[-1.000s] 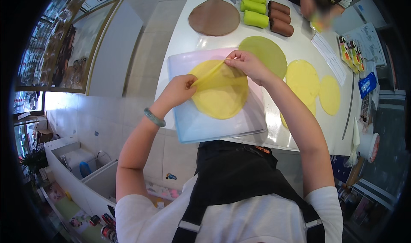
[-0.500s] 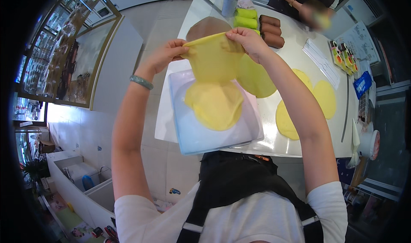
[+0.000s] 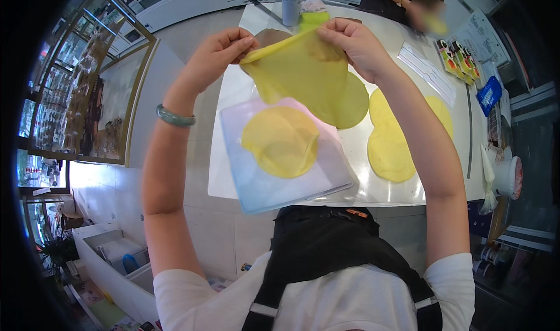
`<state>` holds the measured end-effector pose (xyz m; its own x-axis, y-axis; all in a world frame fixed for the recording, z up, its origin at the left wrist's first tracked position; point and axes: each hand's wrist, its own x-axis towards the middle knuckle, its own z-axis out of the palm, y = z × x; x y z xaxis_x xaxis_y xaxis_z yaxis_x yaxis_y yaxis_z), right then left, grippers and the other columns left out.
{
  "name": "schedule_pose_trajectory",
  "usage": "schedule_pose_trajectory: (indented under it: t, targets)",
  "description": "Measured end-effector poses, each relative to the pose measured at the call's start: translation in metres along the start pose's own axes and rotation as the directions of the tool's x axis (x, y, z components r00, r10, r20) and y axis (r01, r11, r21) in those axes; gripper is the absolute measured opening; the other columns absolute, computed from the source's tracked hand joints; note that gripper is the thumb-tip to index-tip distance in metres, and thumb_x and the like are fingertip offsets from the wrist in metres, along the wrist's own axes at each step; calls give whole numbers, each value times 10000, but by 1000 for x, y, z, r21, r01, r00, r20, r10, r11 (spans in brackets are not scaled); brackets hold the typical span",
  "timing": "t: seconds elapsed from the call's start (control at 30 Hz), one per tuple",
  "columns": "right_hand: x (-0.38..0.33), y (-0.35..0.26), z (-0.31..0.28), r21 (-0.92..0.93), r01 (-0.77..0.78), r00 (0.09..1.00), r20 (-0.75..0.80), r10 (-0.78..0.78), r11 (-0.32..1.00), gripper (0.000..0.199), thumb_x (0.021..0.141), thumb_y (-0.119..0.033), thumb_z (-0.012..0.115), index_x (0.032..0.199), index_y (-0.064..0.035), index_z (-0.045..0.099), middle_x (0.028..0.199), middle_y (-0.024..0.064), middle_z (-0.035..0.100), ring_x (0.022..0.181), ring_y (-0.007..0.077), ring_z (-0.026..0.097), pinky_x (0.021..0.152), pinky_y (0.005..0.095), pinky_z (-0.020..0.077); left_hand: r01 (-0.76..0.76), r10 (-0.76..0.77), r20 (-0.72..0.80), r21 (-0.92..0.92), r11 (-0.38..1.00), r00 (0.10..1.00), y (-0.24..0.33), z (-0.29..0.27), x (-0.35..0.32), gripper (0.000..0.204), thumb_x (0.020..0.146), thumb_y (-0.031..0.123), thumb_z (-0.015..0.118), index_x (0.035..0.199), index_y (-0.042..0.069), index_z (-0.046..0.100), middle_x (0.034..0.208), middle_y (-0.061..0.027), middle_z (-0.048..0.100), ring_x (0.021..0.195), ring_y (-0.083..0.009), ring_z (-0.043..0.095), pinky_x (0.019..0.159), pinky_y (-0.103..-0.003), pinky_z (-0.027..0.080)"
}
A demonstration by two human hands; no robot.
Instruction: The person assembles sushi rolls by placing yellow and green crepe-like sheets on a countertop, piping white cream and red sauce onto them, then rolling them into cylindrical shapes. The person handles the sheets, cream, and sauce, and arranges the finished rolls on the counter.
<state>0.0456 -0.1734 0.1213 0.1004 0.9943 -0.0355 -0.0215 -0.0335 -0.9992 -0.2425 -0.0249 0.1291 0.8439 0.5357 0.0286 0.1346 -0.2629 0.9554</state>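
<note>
While lifted above the table [image 3: 373,194], a yellow crepe [image 3: 303,74] is pinched at its top edge by left hand [image 3: 216,53] and right hand [image 3: 356,42], another crepe [image 3: 280,141] laid on a pale sheet [image 3: 262,185] beneath.

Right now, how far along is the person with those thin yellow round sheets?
Done: one thin yellow round sheet lies on the pale plastic board. In hand: the left hand and right hand hold another yellow sheet lifted above it. Left: more yellow rounds lie on the white table.
</note>
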Motion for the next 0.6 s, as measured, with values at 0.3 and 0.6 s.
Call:
schedule_pose_trajectory:
  t: [0.3,0.6]
  targets:
    - [-1,9,49,-109,-30,999,37,35,994,260,1003,-292,739,1103,-54,708,987,-15,722,890,61,670,807,236,546,76,-79,118,26,997,990,-30,39,-6,645,914,282,824,1448,56,542,1208,-44,700,1110,-123,646,994,-292,506]
    - [-38,35,74,-270,337,868,-281,-408,902,316,943,-273,778,1096,-14,683,1025,56,675,939,182,671,821,317,541,70,-67,-37,83,994,997,16,21,-22,434,1007,426,708,1186,33,740,1034,-15,755,941,-76,676,831,-254,524]
